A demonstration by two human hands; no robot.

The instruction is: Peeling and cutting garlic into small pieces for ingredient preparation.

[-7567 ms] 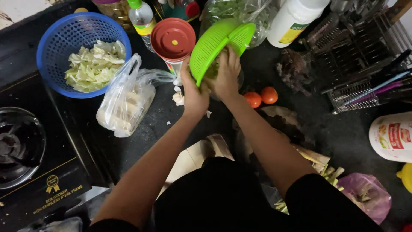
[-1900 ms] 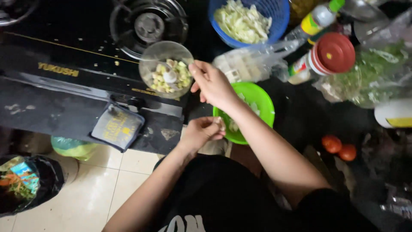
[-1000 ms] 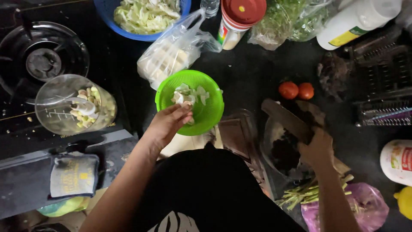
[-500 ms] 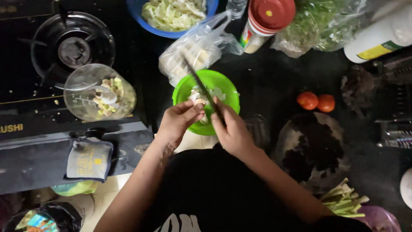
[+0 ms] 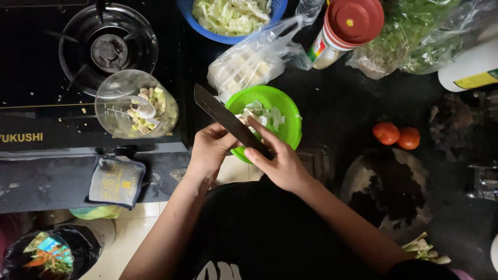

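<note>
Gripping knife by handle, right hand closed | left hand pinching small piece | blade stiff, sharp; basket light

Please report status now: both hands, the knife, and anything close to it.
Right hand grips knife. Left hand touches blade, over green strainer. Glass bowl close on left.

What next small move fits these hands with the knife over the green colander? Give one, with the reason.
Probably draw the knife blade a short way through the pale piece pinched in the left hand. The right hand has the handle in its grip, the blade lies across the left fingers, and both sit over the green colander, which already holds cut pieces.
</note>
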